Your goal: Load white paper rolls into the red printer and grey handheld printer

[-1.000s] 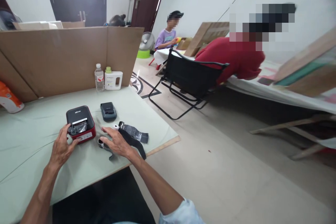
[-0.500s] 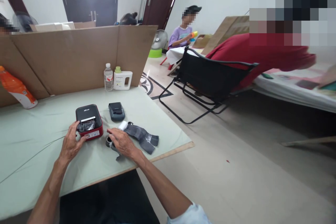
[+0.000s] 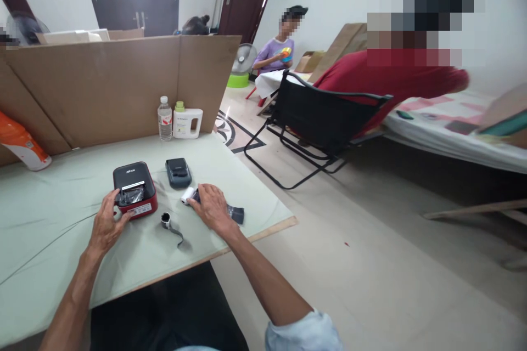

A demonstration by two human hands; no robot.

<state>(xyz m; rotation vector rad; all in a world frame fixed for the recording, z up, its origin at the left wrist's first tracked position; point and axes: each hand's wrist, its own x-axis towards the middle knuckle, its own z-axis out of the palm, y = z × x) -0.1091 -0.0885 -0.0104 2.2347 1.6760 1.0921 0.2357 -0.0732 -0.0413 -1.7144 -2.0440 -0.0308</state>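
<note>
A small red and black label printer sits on the pale green table. My left hand rests against its front left corner, fingers spread. My right hand lies over a dark plastic wrapper beside a white paper roll. Between my hands lies a small black spool with a loose strip trailing from it. A dark grey cover piece lies behind the roll.
A cardboard screen stands along the table's back, with a water bottle and a white jug before it. An orange pouch leans at the left. Two other people and a black folding chair are to the right.
My right hand has left the small black spool and moved right onto the dark wrapper by the white roll. My left hand stays at the printer.
</note>
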